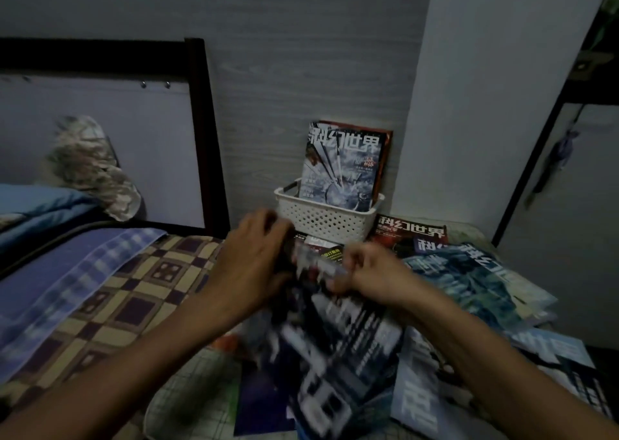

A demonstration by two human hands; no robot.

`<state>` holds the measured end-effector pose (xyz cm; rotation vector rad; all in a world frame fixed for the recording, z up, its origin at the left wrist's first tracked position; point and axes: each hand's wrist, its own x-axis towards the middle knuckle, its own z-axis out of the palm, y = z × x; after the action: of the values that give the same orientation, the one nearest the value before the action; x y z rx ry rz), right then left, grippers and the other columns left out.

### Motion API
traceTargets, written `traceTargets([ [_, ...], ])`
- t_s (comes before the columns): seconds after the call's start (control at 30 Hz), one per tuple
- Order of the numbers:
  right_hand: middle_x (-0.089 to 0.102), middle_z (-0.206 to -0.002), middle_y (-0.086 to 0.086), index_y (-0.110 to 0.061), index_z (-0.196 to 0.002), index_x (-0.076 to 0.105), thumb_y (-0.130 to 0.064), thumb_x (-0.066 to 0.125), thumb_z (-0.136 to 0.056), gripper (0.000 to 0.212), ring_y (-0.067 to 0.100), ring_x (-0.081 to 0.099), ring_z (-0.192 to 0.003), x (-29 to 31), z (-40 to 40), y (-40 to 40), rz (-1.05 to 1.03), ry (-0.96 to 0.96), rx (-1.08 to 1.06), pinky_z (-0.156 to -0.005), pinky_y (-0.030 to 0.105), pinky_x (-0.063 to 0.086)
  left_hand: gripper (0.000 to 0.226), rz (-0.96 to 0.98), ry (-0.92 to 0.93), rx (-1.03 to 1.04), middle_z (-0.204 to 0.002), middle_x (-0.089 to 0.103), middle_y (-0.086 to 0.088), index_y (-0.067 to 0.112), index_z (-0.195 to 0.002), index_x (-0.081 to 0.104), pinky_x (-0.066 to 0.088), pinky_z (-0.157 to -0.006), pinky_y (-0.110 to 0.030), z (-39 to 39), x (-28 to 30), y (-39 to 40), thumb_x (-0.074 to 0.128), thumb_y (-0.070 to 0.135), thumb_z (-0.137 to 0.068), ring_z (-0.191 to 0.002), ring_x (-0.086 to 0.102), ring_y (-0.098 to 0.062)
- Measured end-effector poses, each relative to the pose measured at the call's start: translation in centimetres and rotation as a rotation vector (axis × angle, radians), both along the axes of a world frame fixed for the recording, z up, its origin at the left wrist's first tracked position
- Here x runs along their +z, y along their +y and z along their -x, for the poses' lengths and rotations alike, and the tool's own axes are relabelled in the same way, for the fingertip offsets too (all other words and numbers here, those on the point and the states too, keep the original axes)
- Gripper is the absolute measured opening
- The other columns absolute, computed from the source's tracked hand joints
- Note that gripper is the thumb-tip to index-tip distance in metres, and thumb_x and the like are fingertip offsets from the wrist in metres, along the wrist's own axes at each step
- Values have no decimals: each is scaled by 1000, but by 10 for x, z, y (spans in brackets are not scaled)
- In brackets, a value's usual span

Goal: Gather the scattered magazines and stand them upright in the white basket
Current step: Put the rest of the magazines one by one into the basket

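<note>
Head view, dim room, looking down over a bed toward the wall. White basket (326,217) sits against the grey wall panel (301,81), with at least two magazines already standing upright in it; the front one (341,165) reads 科幻世界 across its cover, and the orange-red edge of another (387,158) shows behind it. So the task is started but far from done. Both hands are at work on a dark magazine (321,332) just in front of the basket: left hand (254,258) curled over its far left corner, fingers bent around the edge; right hand (361,268) closed in a pinch on the top edge. The cover is heavily motion-blurred, no title readable; likely being lifted or squared up for the basket, though that is a judgement. It may be more than one copy; cannot tell. Still loose: a red-covered issue (410,233) lying flat just right of the basket, same 科幻世界 title legible; a teal-blue issue (469,279) overlapping it, large characters partly visible but cut off; pale blue copies (418,402) at lower right, lettering too blurred to read; a small piece with yellow-green print (330,250) between the hands, unreadable. At least four or five left to gather. Checked blanket (117,292) and blue bedding (40,205) to the left hold no magazines that I can see.
</note>
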<state>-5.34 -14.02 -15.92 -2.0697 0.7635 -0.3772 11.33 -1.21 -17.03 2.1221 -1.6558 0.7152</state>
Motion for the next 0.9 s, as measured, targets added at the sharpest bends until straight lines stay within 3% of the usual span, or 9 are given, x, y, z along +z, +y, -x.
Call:
traceTargets([
  [0.07, 45, -64, 5, -21, -66, 44, -14, 77, -77, 36, 15, 42, -58, 29, 1, 7, 80, -249, -113, -57, 29, 33, 62, 299, 146, -22, -125, 50, -8, 23, -121, 49, 46, -78, -35, 13, 19, 2, 78, 41, -70, -107, 50, -23],
  [0.17, 50, -63, -7, -26, -71, 41, -20, 69, -85, 33, 10, 50, -52, 49, 5, 33, 361, -531, -156, -48, 30, 42, 67, 207, 1190, -418, -121, 66, 6, 31, -122, 57, 55, -72, -22, 34, 50, 3, 72, 65, -67, -101, 67, -6],
  [0.23, 59, -73, -9, -29, -81, 47, -21, 68, -84, 22, 3, 60, -65, 43, 7, 54, 506, -538, -52, -54, 28, 52, 57, 136, 1582, -674, -118, 72, -1, 28, -123, 61, 58, -74, -26, 40, 53, -3, 78, 48, -73, -102, 71, -17],
  [0.33, 66, -100, -17, -35, -106, 58, -35, 67, -80, 27, -4, 62, -94, 21, 11, 58, 399, -421, 127, -77, 19, 54, 12, 424, 1580, -444, -99, 78, -3, 24, -94, 75, 60, -76, -34, 43, 32, -11, 75, 20, -82, -92, 74, -23],
  [0.4, 66, -108, -19, -40, -112, 57, -40, 69, -80, 34, -5, 63, -97, 12, 18, 39, 257, -435, 50, -78, 22, 55, 14, 522, 1489, -215, -88, 79, 6, 32, -82, 74, 58, -75, -37, 37, 13, -13, 70, 20, -88, -85, 74, -18],
  [0.53, 59, -129, -1, -39, -129, 39, -18, 82, -76, 71, 13, 68, -98, 11, 28, -15, -58, -489, -225, -74, 29, 58, 14, 368, 1404, -327, -94, 77, 14, 42, -90, 72, 58, -66, -22, 24, -10, -6, 74, 34, -78, -86, 74, -9],
  [0.7, 78, -100, 2, -21, -100, 73, -14, 69, -88, 15, 16, 74, -89, 4, 33, -46, -201, -488, -98, -70, 25, 58, 22, 364, 1394, -344, -96, 78, 12, 45, -91, 73, 58, -61, -18, 5, -6, -20, 78, 39, -71, -86, 74, -8],
  [0.8, 77, -100, 3, -21, -103, 70, -16, 61, -94, 14, 16, 73, -90, -14, 29, -46, -132, -437, -126, -78, 35, 59, 39, 202, 1262, -244, -113, 72, 17, 53, -117, 56, 57, -88, -35, -11, -22, -33, 71, 34, -86, -107, 67, -5],
  [0.9, 78, -88, 4, -24, -102, 69, -17, 59, -96, 14, 23, 68, -69, -18, 27, -54, -165, -371, -178, -61, 36, 54, 49, 43, 1294, -280, -118, 66, 27, 59, -125, 47, 52, -96, -37, -21, -35, -37, 60, 22, -95, -116, 60, -2],
])
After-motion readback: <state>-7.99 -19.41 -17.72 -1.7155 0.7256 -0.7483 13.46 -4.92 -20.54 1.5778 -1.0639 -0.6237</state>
